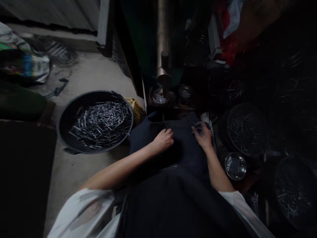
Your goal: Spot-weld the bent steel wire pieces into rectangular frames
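Note:
My left hand (pixel 163 140) rests on the dark apron (pixel 185 155) covering my lap, its fingers curled, and I cannot tell whether it holds anything. My right hand (pixel 203 134) is on the apron's far edge, with its fingers pinched around what look like several thin nails (pixel 198 127). Just beyond both hands stands a small press with a steel column (pixel 162 33) and a round metal cup of nails (pixel 159 97) at its base. To my left, a wide black plastic basin (pixel 61 132) holds a heap of steel nails (pixel 101 124).
Dark round basins of nails (pixel 245 129) (pixel 294 191) sit to my right, with a small shiny metal bowl (pixel 235 166) between them and my right arm. A yellow crate (pixel 133 109) lies behind the left basin. Bags (pixel 24 62) lie on the concrete floor (pixel 74 82).

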`<action>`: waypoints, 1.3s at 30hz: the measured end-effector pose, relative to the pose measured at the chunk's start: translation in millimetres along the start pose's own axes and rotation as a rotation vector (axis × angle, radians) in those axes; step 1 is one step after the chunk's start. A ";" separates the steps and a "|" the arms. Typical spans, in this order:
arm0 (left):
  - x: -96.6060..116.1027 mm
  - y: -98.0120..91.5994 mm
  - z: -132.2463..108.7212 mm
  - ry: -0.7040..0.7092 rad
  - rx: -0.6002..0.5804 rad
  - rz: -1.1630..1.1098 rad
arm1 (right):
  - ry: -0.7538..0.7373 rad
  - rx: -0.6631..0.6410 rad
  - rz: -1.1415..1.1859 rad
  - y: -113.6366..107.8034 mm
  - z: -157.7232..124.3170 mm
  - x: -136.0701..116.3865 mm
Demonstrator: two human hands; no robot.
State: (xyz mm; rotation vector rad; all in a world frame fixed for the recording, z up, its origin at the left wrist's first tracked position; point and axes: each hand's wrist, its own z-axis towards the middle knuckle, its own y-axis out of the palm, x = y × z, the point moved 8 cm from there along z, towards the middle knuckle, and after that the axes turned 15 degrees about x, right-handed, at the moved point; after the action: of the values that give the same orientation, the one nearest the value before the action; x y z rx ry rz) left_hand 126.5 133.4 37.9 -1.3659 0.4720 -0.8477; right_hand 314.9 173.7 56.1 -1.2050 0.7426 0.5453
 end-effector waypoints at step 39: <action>-71.7 -48.6 -132.8 -1.096 0.342 -0.890 | -0.073 -0.128 0.190 -1.4 -8.4 -17.7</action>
State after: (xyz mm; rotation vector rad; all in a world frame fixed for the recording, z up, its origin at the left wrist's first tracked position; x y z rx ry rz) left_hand -28.4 101.7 48.7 -1.4737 -1.1480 -0.6696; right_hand 302.6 165.4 69.0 -1.2327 0.7731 0.8004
